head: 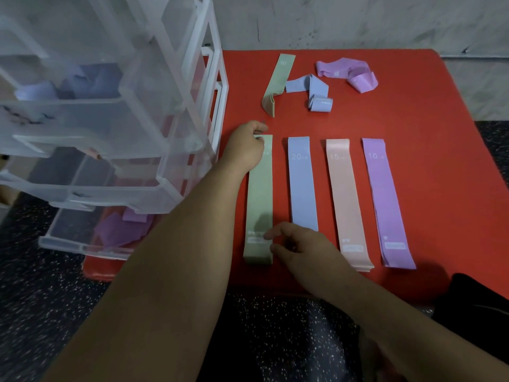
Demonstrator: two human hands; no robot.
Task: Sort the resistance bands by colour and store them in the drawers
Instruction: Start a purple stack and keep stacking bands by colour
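Note:
Four flat stacks of bands lie side by side on the red mat (pixel 429 111): green (pixel 259 199), blue (pixel 303 186), pink (pixel 348 199) and purple (pixel 385 199). My left hand (pixel 245 146) pinches the far end of the green stack. My right hand (pixel 300 249) hovers at its near end, fingers apart, touching the edge. Loose bands lie further back: a green one (pixel 278 81), a blue one (pixel 311 89) and a purple one (pixel 347 73). A clear plastic drawer unit (pixel 176 111) stands at the left, with blue bands in an upper drawer and purple ones (pixel 121 227) in the open lowest drawer.
The mat lies on dark speckled flooring (pixel 41 285), against a pale wall (pixel 358 20). The drawers stick out toward me at the left. A black object (pixel 479 296) sits at the mat's near right corner.

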